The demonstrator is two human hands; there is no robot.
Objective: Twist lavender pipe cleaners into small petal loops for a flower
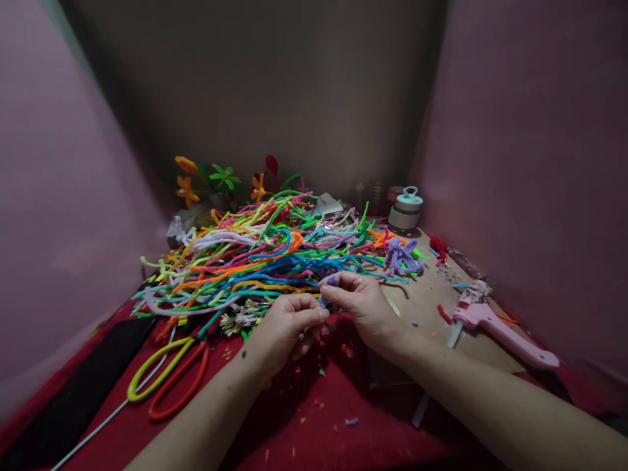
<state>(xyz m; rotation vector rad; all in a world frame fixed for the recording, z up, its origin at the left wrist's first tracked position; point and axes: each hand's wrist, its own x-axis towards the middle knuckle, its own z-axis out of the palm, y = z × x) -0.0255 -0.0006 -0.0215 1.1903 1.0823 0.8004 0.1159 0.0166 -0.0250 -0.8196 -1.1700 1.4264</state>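
Observation:
Between both hands is a short purple pipe cleaner (331, 280), bent at its upper end. My right hand (360, 302) pinches it near the top with thumb and forefinger. Close beside it, my left hand (293, 319) is closed, thumb against forefinger, at the lower end of the same purple piece. Behind the hands spreads a large heap of pipe cleaners (255, 255) in many colours. A bundle of purple pipe cleaner loops (403, 256) lies beyond my right hand.
Scissors (161, 377) with yellow and red handles lie left of my left forearm. A pink glue gun (505, 333) rests on the brown board (422, 353) at right. Pipe cleaner flowers (224, 176) and a jar with a light blue lid (406, 209) stand behind. Scraps litter the red cloth (304, 432).

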